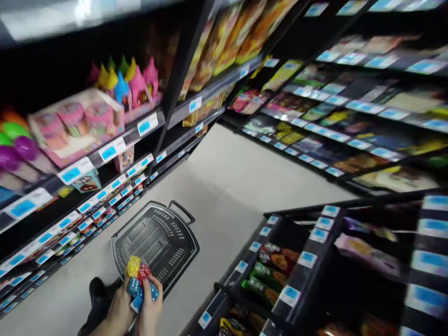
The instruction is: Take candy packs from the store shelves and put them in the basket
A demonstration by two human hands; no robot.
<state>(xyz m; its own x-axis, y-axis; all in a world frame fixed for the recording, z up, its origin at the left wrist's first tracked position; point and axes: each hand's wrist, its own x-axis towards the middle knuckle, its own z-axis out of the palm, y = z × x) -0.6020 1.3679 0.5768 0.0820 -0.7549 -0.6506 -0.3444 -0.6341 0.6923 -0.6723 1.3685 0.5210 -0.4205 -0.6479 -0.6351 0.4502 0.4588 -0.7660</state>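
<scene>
My left hand (pixel 119 301) and my right hand (pixel 153 298) are close together at the bottom of the view, closed around a small cluster of dice-shaped items with white dots. A yellow one (pixel 133 266) is on top, beside a red one (pixel 143 272). Several blue ones (pixel 135 286) show between the hands. Fingers hide part of the cluster, so which hand bears which piece is hard to see. Just beyond them a black shopping basket (pixel 191 261) stands on the floor, with slotted walls and a handle at its far end.
Tall shelving (pixel 161 119) with toys and sweets runs along the left. Low shelves (pixel 276 284) of bagged snacks stand at right, and further shelves (pixel 315 130) close off the far side. Pale floor (pixel 217 186) lies between them. A dark shoe (pixel 97 289) shows below.
</scene>
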